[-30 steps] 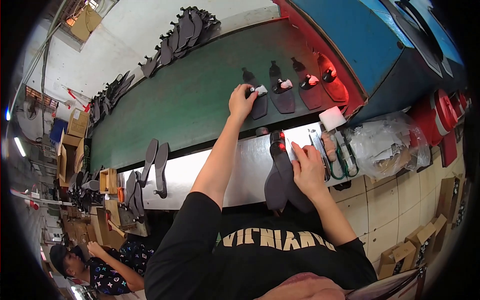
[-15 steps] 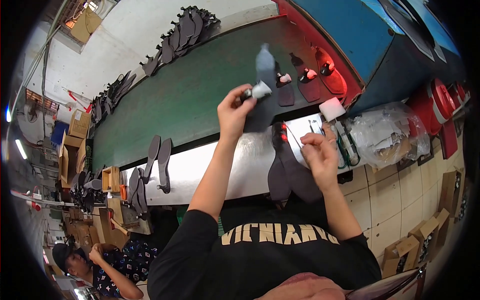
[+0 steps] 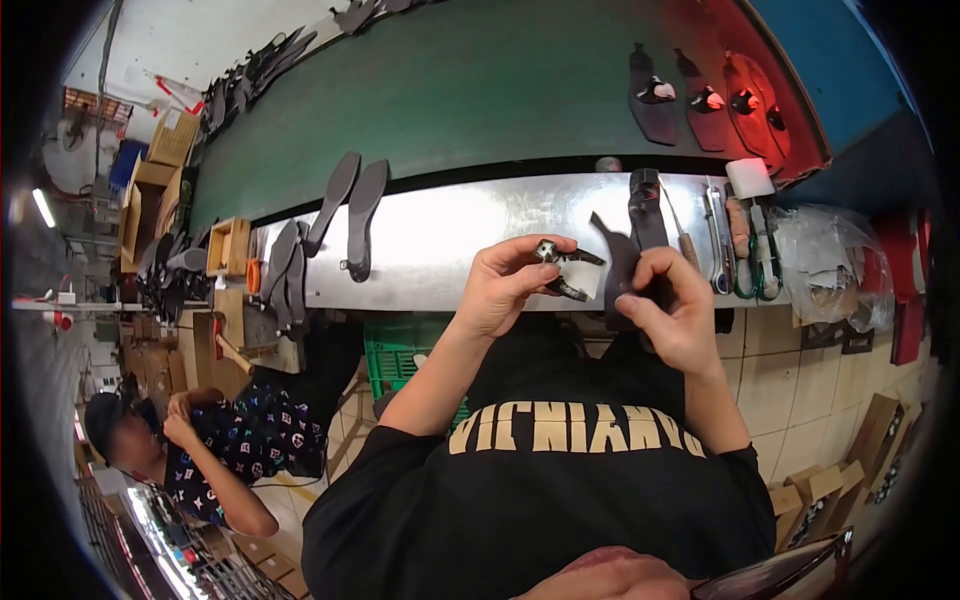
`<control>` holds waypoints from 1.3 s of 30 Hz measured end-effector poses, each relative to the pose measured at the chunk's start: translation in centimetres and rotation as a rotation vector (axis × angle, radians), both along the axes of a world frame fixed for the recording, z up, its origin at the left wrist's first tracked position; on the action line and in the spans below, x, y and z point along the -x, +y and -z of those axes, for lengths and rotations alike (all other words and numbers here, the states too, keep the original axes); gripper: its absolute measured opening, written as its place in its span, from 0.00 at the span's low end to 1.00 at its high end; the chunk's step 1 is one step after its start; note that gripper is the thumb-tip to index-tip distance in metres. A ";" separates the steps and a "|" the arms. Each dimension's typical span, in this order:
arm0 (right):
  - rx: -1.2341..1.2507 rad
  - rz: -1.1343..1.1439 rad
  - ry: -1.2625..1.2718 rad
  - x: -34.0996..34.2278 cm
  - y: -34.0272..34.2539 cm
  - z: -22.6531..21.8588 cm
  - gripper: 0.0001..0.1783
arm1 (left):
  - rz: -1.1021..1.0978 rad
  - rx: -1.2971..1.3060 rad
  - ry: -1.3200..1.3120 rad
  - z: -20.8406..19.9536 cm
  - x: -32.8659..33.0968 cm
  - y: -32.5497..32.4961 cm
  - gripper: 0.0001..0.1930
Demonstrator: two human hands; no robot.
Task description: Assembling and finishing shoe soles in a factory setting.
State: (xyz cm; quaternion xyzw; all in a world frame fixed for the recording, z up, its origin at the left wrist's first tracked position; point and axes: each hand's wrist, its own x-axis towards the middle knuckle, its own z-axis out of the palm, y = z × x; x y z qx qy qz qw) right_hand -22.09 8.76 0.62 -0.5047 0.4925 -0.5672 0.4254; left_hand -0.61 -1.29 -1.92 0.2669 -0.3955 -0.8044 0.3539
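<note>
My left hand [image 3: 500, 288] is closed on a sandal upper [image 3: 572, 272] with dark straps, a shiny ornament and a white piece between the straps. Close by, my right hand [image 3: 675, 305] pinches a dark, narrow-waisted shoe sole [image 3: 617, 262] at its edge. The upper and the sole's pointed end are side by side, with a small gap between them. Behind my right hand, more dark soles [image 3: 645, 200] lie on the metal ledge [image 3: 480, 215], partly hidden by the hand.
Soles with straps [image 3: 655, 105] rest on the green belt [image 3: 450, 100] under red light. Right of my hands lie an awl [image 3: 686, 248], a wrench [image 3: 717, 245], green-handled scissors [image 3: 765, 262] and a white block [image 3: 750, 178]. A co-worker [image 3: 230, 440] sits at lower left.
My left hand has come back from over the belt toward my body with the upper. My right hand has taken hold of a sole. The view has shifted.
</note>
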 end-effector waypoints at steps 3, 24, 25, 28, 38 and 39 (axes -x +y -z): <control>0.083 0.096 0.154 -1.8 0.5 -0.5 0.23 | -0.022 0.005 0.014 0.3 -1.0 0.5 0.16; 0.149 0.045 0.353 -2.7 1.1 0.0 0.23 | -0.011 0.071 0.008 0.4 -1.4 0.9 0.18; 0.148 0.047 0.353 -2.7 1.1 0.0 0.23 | -0.009 0.071 0.007 0.5 -1.5 0.9 0.18; 0.137 0.039 0.361 -2.6 1.2 -0.1 0.23 | 0.000 0.105 -0.004 0.7 -1.6 0.9 0.18; 0.182 -0.002 0.483 -2.2 0.9 -0.9 0.25 | 0.022 0.323 -0.024 1.7 -1.8 1.0 0.18; 0.196 -0.012 0.505 -2.2 0.8 -0.9 0.25 | 0.034 0.379 -0.027 1.7 -1.8 1.0 0.18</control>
